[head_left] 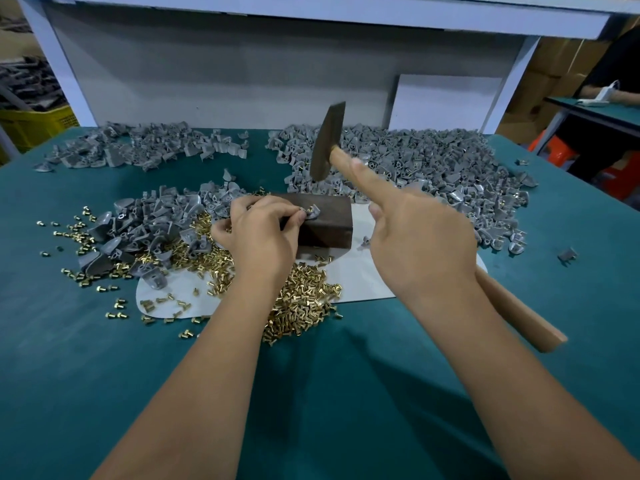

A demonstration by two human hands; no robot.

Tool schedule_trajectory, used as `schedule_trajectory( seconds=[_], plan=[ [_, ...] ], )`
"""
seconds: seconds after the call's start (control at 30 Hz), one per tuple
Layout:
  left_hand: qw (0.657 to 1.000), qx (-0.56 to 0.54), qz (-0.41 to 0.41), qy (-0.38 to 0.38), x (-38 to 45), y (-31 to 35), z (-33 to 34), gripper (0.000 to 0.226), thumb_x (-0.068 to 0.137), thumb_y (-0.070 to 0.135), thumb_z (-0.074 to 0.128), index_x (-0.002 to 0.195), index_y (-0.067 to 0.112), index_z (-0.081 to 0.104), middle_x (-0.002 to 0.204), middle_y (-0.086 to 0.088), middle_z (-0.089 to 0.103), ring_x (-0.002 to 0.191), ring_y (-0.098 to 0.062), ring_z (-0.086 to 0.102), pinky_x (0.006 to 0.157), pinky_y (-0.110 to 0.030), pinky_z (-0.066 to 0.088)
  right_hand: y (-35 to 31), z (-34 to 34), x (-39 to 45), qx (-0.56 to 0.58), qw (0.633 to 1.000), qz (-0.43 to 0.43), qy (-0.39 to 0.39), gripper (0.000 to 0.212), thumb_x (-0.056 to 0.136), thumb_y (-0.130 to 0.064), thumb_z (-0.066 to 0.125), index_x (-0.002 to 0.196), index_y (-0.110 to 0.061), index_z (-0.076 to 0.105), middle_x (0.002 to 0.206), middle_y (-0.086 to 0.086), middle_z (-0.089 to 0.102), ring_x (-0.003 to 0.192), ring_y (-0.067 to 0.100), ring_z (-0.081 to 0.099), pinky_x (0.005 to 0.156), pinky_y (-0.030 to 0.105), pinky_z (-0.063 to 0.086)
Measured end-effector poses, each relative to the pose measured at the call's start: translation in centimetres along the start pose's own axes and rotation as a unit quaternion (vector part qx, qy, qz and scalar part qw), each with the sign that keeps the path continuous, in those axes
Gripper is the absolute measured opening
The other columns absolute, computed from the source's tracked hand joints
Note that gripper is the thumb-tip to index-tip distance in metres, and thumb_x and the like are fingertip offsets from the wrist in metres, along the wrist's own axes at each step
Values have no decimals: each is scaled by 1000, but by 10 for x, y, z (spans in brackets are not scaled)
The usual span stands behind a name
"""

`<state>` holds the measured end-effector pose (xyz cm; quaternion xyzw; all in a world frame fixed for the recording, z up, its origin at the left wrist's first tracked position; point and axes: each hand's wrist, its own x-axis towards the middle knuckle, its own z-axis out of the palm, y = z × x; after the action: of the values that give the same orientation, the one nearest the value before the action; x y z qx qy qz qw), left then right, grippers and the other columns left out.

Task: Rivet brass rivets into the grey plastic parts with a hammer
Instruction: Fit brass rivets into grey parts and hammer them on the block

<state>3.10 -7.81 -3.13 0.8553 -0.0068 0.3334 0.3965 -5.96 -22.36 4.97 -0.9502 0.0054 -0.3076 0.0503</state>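
Observation:
My left hand (258,233) pinches a small grey plastic part (309,216) with a brass rivet in it, holding it on top of a dark metal block (329,223). My right hand (415,233) grips the wooden handle of a hammer (327,143), index finger stretched along the handle. The hammer's dark head is raised above the block, tilted and blurred. The handle's end sticks out behind my right wrist. Loose brass rivets (298,296) lie in a heap under my left forearm.
Grey plastic parts lie in piles: one at the left of the block (156,226), a big one at the right (433,168), another at the back left (138,143). A white sheet (367,275) lies under the block on the green table (311,393). A person sits at the far right.

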Motion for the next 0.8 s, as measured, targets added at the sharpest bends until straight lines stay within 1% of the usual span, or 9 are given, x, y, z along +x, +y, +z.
schedule_trajectory(
  seconds=[0.07,0.1,0.23,0.33,0.4,0.47,0.6,0.73,0.8],
  plan=[
    [999,-15,-47,2,1,1,0,15,85,28,74,97,19,77,114,16,62,111,20,34,103,-24,5,0,4,-3,-7,999,-1,-35,78,92,-17,52,139,-58,3,75,1,47,56,23,38,45,27,22],
    [998,-14,-57,2,1,1,0,14,84,28,74,96,21,78,117,17,59,109,20,32,102,-22,5,1,7,-5,0,999,1,-43,77,93,-18,50,138,-59,1,79,1,50,59,23,40,48,29,25],
    [999,28,-17,-16,-1,4,-6,11,89,31,69,92,27,78,110,13,68,119,1,32,102,-35,9,1,12,-4,39,999,2,-32,82,93,-18,51,132,-58,-10,80,2,58,64,28,55,53,30,29],
    [998,51,-4,-28,-1,6,-8,14,91,32,65,93,27,78,104,15,70,125,-10,36,104,-44,15,3,12,-1,75,996,21,-51,70,95,-22,49,135,-62,8,88,5,66,75,31,61,56,31,32],
    [998,45,-8,-31,-1,8,-9,13,91,32,65,91,28,78,103,16,70,124,-12,38,104,-44,16,5,13,-1,109,990,43,-82,60,95,-24,49,136,-61,24,97,4,69,83,30,62,61,33,39],
    [998,48,-10,-31,-2,8,-9,12,91,34,65,90,32,77,105,18,69,123,-13,38,98,-42,14,7,14,-3,135,984,56,-103,56,95,-25,50,135,-59,31,102,3,69,84,30,60,64,33,41],
    [997,63,-10,-43,-3,6,-8,10,91,37,65,91,36,75,108,21,67,122,-14,36,93,-40,13,13,17,-4,116,984,64,-121,57,96,-27,48,139,-57,27,92,4,66,69,24,46,60,32,36],
    [997,77,6,-30,-3,6,-8,11,91,37,65,90,36,76,107,21,68,120,-15,39,94,-42,14,13,13,-2,86,990,31,-110,56,96,-26,48,137,-58,29,94,0,66,71,23,50,60,30,35],
    [997,74,11,-22,-3,7,-8,13,91,37,64,89,34,77,104,20,69,120,-15,41,96,-44,16,11,9,1,77,994,14,-81,58,95,-24,49,137,-57,28,89,-3,65,69,23,51,58,30,32]
  ],
)
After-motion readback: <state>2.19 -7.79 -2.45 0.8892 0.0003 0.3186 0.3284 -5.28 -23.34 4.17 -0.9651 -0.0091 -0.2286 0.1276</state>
